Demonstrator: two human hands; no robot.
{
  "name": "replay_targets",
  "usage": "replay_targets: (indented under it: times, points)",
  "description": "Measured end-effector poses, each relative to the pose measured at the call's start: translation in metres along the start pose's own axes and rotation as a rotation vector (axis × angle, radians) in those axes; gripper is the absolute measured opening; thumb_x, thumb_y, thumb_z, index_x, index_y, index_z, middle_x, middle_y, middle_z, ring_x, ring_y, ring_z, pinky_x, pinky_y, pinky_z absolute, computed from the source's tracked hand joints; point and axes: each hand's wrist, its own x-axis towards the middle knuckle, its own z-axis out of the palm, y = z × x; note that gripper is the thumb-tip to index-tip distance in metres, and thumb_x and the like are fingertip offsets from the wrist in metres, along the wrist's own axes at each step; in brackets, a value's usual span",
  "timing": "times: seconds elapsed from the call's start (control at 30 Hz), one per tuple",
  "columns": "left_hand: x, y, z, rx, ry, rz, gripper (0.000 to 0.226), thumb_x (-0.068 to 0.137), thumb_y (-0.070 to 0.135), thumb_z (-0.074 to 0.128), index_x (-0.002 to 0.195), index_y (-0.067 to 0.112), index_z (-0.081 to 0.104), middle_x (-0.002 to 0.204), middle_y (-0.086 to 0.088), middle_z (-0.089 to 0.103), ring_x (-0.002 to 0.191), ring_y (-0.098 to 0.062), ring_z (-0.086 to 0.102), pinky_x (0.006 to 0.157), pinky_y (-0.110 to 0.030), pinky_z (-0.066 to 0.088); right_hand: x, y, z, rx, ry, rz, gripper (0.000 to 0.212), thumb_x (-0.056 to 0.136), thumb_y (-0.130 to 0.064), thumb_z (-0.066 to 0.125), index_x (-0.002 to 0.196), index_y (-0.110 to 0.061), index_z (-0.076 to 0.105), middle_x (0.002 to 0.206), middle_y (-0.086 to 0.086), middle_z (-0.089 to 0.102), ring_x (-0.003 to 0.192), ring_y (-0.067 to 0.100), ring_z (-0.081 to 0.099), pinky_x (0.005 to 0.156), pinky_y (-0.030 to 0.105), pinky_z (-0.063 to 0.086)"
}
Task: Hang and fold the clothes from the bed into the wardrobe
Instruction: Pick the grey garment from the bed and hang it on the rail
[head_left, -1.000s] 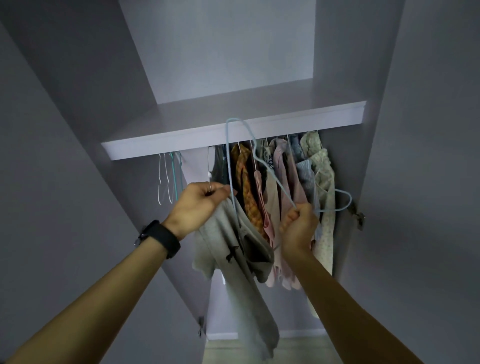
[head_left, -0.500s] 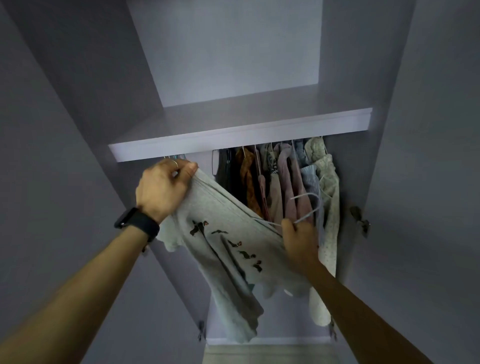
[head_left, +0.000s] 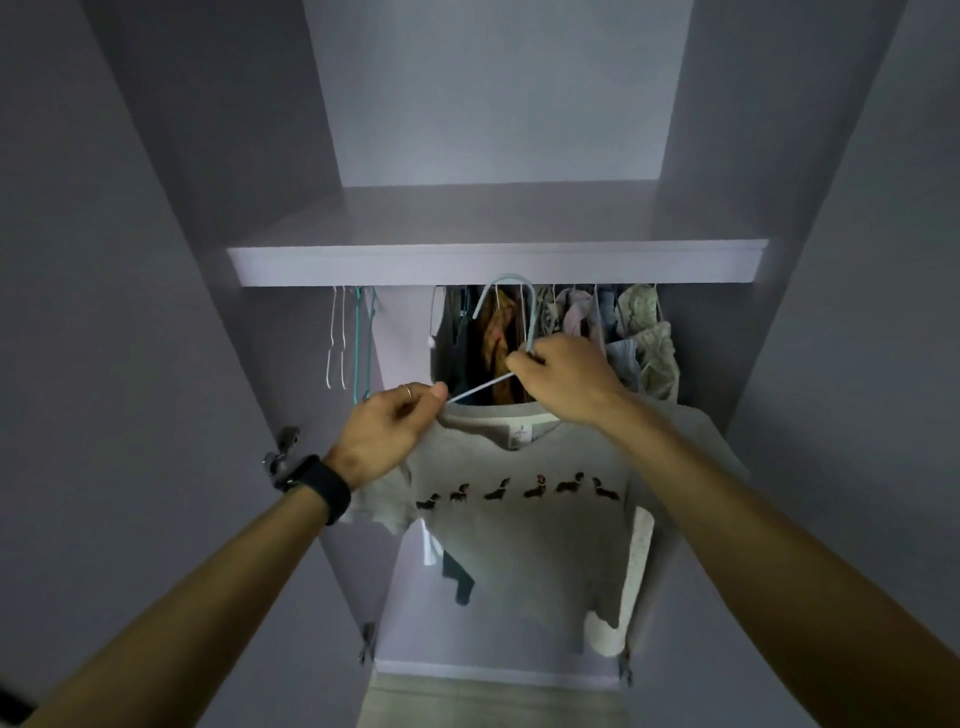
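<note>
A grey T-shirt (head_left: 524, 540) with a row of small dark dogs across the chest hangs spread out in front of the open wardrobe. It sits on a light blue hanger (head_left: 511, 312) whose hook curves up just below the shelf (head_left: 498, 262). My right hand (head_left: 563, 382) pinches the hanger at the base of its hook. My left hand (head_left: 387, 428) grips the shirt's shoulder at the hanger's left arm. The rail itself is hidden behind the shelf edge.
Several garments (head_left: 597, 332) hang packed together behind the shirt, toward the right. Empty white and teal hangers (head_left: 348, 338) dangle at the left. Grey wardrobe walls and open doors close in on both sides. Pale floor (head_left: 488, 701) shows below.
The shirt, bunched and slanted before, now hangs flat and level on the hanger. My right hand rose to the hook's base. My left hand moved to the shirt's left shoulder.
</note>
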Motion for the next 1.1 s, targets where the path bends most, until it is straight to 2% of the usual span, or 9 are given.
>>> replay_targets:
  times: [0.2, 0.3, 0.37, 0.5, 0.6, 0.7, 0.9, 1.0, 1.1]
  points:
    - [-0.001, -0.001, 0.006, 0.102, -0.032, 0.114, 0.011, 0.095, 0.032, 0.065, 0.094, 0.031, 0.076, 0.099, 0.019, 0.073, 0.092, 0.008, 0.063, 0.078, -0.002, 0.043, -0.013, 0.017, 0.012, 0.109, -0.015, 0.031, 0.055, 0.094, -0.056, 0.053, 0.057, -0.018, 0.039, 0.045, -0.016, 0.043, 0.042, 0.006, 0.041, 0.055, 0.027, 0.032]
    - [-0.002, -0.004, 0.003, 0.113, 0.107, 0.135, 0.011, 0.096, 0.030, 0.065, 0.093, 0.027, 0.075, 0.094, 0.011, 0.074, 0.087, -0.002, 0.066, 0.080, -0.017, 0.051, -0.028, 0.036, 0.006, 0.130, -0.061, 0.045, 0.055, 0.083, -0.084, 0.040, 0.084, -0.033, 0.061, 0.085, -0.033, 0.058, 0.073, -0.006, 0.058, 0.070, 0.026, 0.044]
    - [-0.003, -0.009, -0.004, 0.197, 0.168, 0.092, 0.013, 0.098, 0.034, 0.062, 0.093, 0.027, 0.073, 0.090, 0.009, 0.074, 0.085, -0.010, 0.066, 0.080, -0.026, 0.052, -0.042, 0.064, 0.004, 0.110, -0.135, 0.120, 0.062, 0.081, -0.090, 0.032, 0.105, -0.040, 0.061, 0.100, -0.024, 0.058, 0.090, -0.006, 0.059, 0.082, 0.028, 0.047]
    - [-0.005, -0.011, -0.005, 0.276, 0.085, 0.082, 0.012, 0.099, 0.024, 0.058, 0.098, 0.023, 0.071, 0.092, 0.005, 0.073, 0.085, -0.015, 0.067, 0.083, -0.034, 0.053, -0.070, 0.090, 0.030, 0.150, -0.053, 0.149, 0.042, 0.094, -0.063, 0.040, 0.085, -0.028, 0.061, 0.063, -0.011, 0.051, 0.057, 0.003, 0.049, 0.059, 0.031, 0.038]
    - [-0.002, 0.009, 0.015, 0.211, 0.018, 0.149, 0.007, 0.099, 0.030, 0.059, 0.097, 0.030, 0.066, 0.089, 0.009, 0.071, 0.079, -0.003, 0.063, 0.073, -0.018, 0.050, -0.077, 0.075, 0.049, 0.237, -0.048, 0.083, 0.025, 0.104, -0.044, 0.044, 0.087, -0.035, 0.060, 0.060, -0.011, 0.050, 0.052, 0.002, 0.044, 0.050, 0.021, 0.033]
    - [0.003, 0.023, 0.028, 0.181, 0.072, 0.149, 0.023, 0.102, 0.038, 0.052, 0.080, 0.034, 0.058, 0.074, 0.008, 0.066, 0.062, -0.002, 0.057, 0.058, -0.013, 0.039, -0.076, 0.067, 0.051, 0.248, -0.072, 0.018, 0.019, 0.104, -0.038, 0.048, 0.093, -0.032, 0.063, 0.065, -0.014, 0.056, 0.056, 0.001, 0.050, 0.053, 0.018, 0.037]
    - [-0.003, 0.009, 0.026, 0.121, 0.071, 0.012, 0.025, 0.102, 0.036, 0.051, 0.082, 0.028, 0.064, 0.076, -0.003, 0.069, 0.070, -0.020, 0.061, 0.068, -0.031, 0.050, -0.084, 0.088, 0.034, 0.218, -0.160, -0.012, 0.014, 0.096, -0.028, 0.067, 0.106, -0.032, 0.075, 0.097, -0.026, 0.071, 0.093, -0.004, 0.065, 0.081, 0.012, 0.048]
    - [-0.010, 0.005, 0.035, 0.120, 0.083, 0.005, 0.026, 0.102, 0.035, 0.052, 0.077, 0.032, 0.058, 0.069, 0.001, 0.061, 0.066, -0.015, 0.054, 0.063, -0.027, 0.043, -0.089, 0.093, 0.043, 0.087, -0.206, -0.050, 0.020, 0.095, -0.034, 0.067, 0.113, -0.029, 0.075, 0.094, -0.022, 0.068, 0.086, -0.003, 0.063, 0.074, 0.018, 0.048]
    - [-0.014, 0.003, 0.041, 0.097, 0.073, -0.006, 0.021, 0.101, 0.035, 0.053, 0.085, 0.031, 0.065, 0.081, 0.002, 0.068, 0.080, -0.015, 0.063, 0.075, -0.027, 0.049, -0.095, 0.096, 0.054, -0.011, -0.164, -0.141, 0.015, 0.097, -0.032, 0.064, 0.105, -0.025, 0.074, 0.083, -0.025, 0.051, 0.077, -0.006, 0.054, 0.065, 0.012, 0.035]
